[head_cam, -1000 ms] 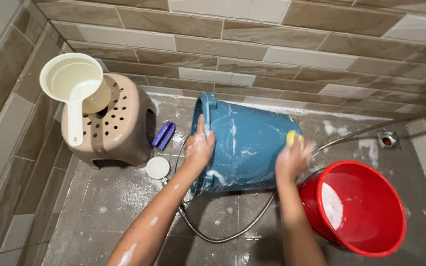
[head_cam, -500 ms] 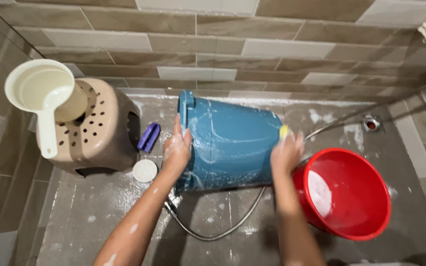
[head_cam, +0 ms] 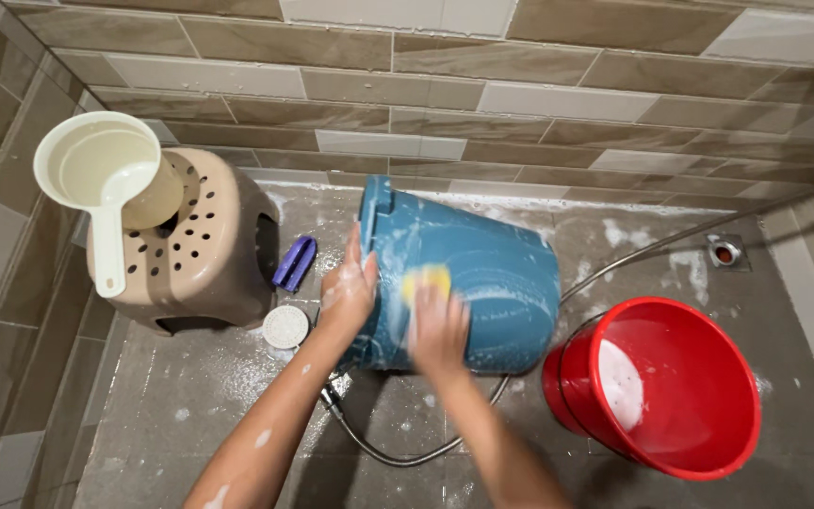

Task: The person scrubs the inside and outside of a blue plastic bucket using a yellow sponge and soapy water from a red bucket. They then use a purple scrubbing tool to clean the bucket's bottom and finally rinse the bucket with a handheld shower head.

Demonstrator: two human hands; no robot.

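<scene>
Our left hand flat on one blue bucket lying sideways at centre, right hand grasping one yellow sponge against it, one red bucket holding suds at four o'clock, one cream scoop at ten o'clock.

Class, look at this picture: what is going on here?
A person scrubs a blue bucket lying on its side on the wet floor. The left hand steadies its rim; the right hand presses a yellow sponge against its side. A red bucket leans beside it, foam inside.
</scene>
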